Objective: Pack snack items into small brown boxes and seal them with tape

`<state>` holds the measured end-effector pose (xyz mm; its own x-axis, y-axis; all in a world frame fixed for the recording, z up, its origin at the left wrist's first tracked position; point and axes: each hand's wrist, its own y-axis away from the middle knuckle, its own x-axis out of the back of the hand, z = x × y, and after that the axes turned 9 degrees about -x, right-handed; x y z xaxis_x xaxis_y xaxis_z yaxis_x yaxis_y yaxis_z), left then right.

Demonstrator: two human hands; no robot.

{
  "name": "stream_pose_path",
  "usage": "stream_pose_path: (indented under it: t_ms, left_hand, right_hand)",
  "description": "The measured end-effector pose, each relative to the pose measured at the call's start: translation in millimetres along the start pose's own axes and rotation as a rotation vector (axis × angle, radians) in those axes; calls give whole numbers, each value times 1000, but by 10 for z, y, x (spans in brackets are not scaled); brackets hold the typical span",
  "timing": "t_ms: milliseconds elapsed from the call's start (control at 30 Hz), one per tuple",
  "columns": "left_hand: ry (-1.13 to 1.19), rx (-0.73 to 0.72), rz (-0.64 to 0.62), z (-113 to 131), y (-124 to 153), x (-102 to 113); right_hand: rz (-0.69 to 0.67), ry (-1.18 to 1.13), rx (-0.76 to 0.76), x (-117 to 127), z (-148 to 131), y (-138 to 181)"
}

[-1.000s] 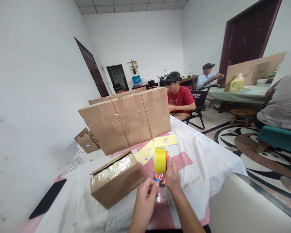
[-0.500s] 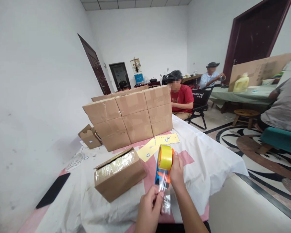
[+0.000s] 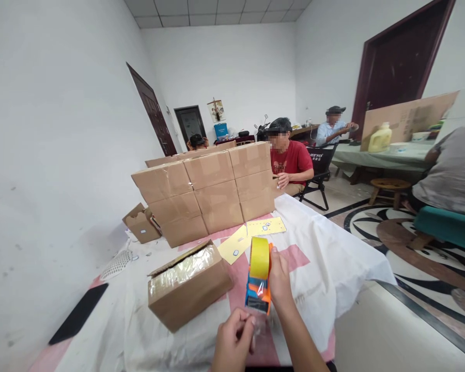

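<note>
A tape dispenser (image 3: 258, 295) with a yellow roll, blue body and orange edges is gripped in my right hand (image 3: 279, 276) over the table. My left hand (image 3: 235, 335) is just below the dispenser's cutting end, thumb and fingers pinched. A clear strip of packing tape (image 3: 259, 326) shows faintly beside those fingertips. To the left lies a brown cardboard box (image 3: 189, 289), its top seam partly open with shiny clear plastic or tape across it. Behind my hands are two yellow cards (image 3: 266, 226) with small printed marks.
Stacked cardboard boxes (image 3: 217, 199) form a wall across the table. A small open box (image 3: 140, 225) stands at their left. A black flat object (image 3: 78, 313) lies at the left edge. A person in red (image 3: 290, 163) sits behind the stack; others sit farther back and right.
My left hand has moved slightly down and left from the dispenser; less tape shows between them. The seated person in red now has a hand by a box at the stack's end.
</note>
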<state>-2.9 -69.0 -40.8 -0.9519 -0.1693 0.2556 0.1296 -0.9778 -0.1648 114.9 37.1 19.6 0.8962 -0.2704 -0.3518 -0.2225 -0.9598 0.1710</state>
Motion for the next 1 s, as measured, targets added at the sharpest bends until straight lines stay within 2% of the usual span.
stream_pose_path:
  t_ms: [233, 533, 767, 1000]
  left_hand:
    - [28, -1, 51, -72, -18, -29]
    - [49, -13, 124, -149, -57, -62]
    - [35, -7, 70, -331, -105, -32]
    - [51, 12, 54, -274, -96, -6]
  right_hand:
    - [-40, -21, 1, -42, -117, 85]
    - [-59, -16, 30, -47, -135, 141]
    - [-20, 9, 14, -43, -108, 134]
    - [7, 40, 6, -44, -93, 135]
